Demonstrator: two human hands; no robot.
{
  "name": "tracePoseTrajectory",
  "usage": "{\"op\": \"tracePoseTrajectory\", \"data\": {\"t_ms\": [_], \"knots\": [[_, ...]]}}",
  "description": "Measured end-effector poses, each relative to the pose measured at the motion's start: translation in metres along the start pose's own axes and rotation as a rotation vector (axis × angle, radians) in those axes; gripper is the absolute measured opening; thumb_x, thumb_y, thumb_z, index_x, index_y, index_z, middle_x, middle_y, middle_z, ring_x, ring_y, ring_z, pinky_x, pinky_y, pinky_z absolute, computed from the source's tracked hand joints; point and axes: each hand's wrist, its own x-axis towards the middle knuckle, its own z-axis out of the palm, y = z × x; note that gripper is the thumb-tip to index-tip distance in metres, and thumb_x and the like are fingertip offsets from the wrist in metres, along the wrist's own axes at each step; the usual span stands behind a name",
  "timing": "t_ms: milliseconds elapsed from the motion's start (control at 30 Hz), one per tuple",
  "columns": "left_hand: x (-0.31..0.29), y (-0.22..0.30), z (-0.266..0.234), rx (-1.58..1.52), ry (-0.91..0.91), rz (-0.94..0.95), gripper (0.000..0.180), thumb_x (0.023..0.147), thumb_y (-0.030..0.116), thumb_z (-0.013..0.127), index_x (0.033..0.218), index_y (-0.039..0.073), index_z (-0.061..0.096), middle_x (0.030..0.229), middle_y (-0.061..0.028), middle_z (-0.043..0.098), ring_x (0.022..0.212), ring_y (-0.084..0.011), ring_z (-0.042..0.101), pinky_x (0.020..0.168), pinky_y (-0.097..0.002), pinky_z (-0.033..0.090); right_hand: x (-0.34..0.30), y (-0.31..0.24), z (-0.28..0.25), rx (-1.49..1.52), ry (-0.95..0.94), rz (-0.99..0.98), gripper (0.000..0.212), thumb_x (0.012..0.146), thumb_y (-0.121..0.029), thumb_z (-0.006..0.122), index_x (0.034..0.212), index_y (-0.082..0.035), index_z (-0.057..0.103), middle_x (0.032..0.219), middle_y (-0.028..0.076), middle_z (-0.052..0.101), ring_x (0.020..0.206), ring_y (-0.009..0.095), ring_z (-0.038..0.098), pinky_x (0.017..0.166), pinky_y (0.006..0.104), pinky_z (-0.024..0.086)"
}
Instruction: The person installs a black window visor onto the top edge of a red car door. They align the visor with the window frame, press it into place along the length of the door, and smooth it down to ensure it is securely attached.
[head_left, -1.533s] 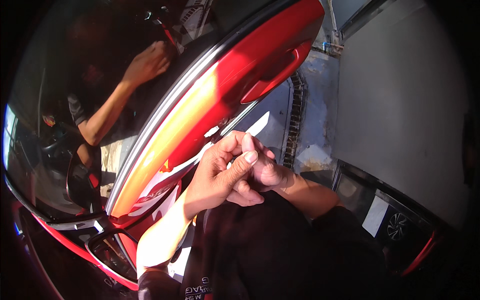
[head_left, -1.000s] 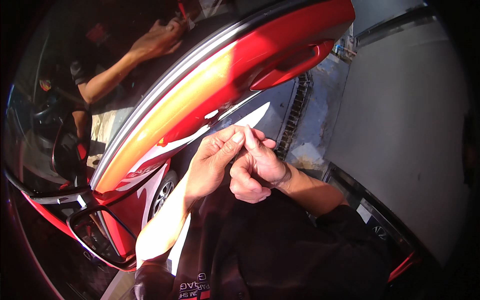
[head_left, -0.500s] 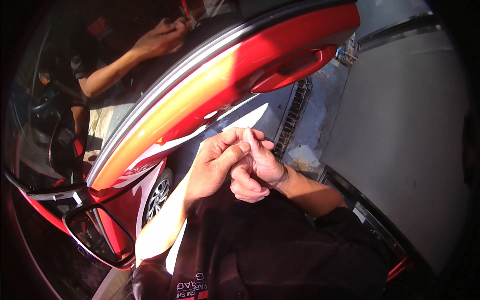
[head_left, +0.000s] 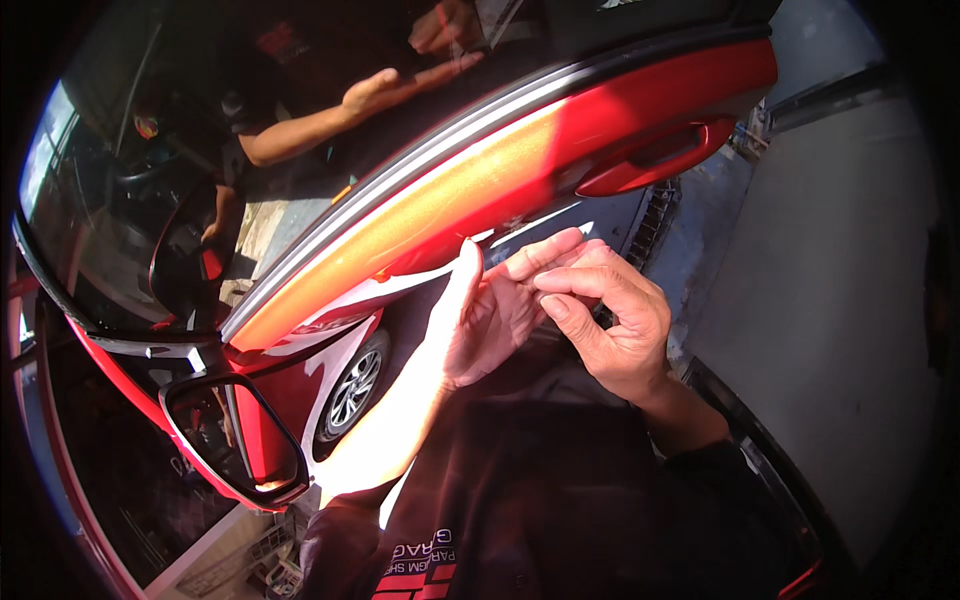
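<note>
My left hand (head_left: 490,310) is held palm up in front of the red car door (head_left: 480,190), thumb raised and fingers stretched out. Over its fingers bends my right hand (head_left: 620,320), the thumb and forefinger tips close together in a pinch by the left palm. Anything between those tips is too small to make out. Both hands are apart from the door, and sunlight falls brightly on the left forearm. The dark window glass (head_left: 350,60) mirrors the hands and arms.
A side mirror (head_left: 235,440) juts out at the lower left, near a car wheel (head_left: 355,390). The door handle (head_left: 660,160) lies at the upper right. Beyond it are a floor grating (head_left: 655,215) and a large grey panel (head_left: 830,280).
The hands have come out of their clasp. My left hand has opened palm up, and my right hand has shifted right, now curled over its fingers. The car sits farther right in view.
</note>
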Motion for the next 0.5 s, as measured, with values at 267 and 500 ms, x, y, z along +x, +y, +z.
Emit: {"op": "tracePoseTrajectory", "data": {"t_ms": [267,500], "knots": [[-0.002,-0.011,0.012,-0.064,0.062,-0.016,0.092,0.098,0.072,0.021,0.153,-0.002,0.027,0.156,-0.0241,0.031,0.147,-0.0307,0.029,0.119,-0.0443,0.027,0.000,-0.003,0.029,-0.094,0.067,-0.021,0.021,0.081,-0.002,0.079,0.098,0.004,0.070,0.086,0.012,0.070,0.074,0.020,0.069,0.066,0.0287,0.055],[-0.003,-0.014,0.010,-0.076,0.045,-0.044,0.091,0.098,0.072,0.020,0.154,0.001,0.026,0.157,-0.0186,0.032,0.146,-0.0268,0.031,0.120,-0.0419,0.025,-0.003,0.004,0.027,-0.145,0.056,-0.050,0.013,0.084,0.001,0.075,0.095,0.004,0.069,0.083,0.013,0.069,0.070,0.020,0.069,0.062,0.0296,0.054]]}}
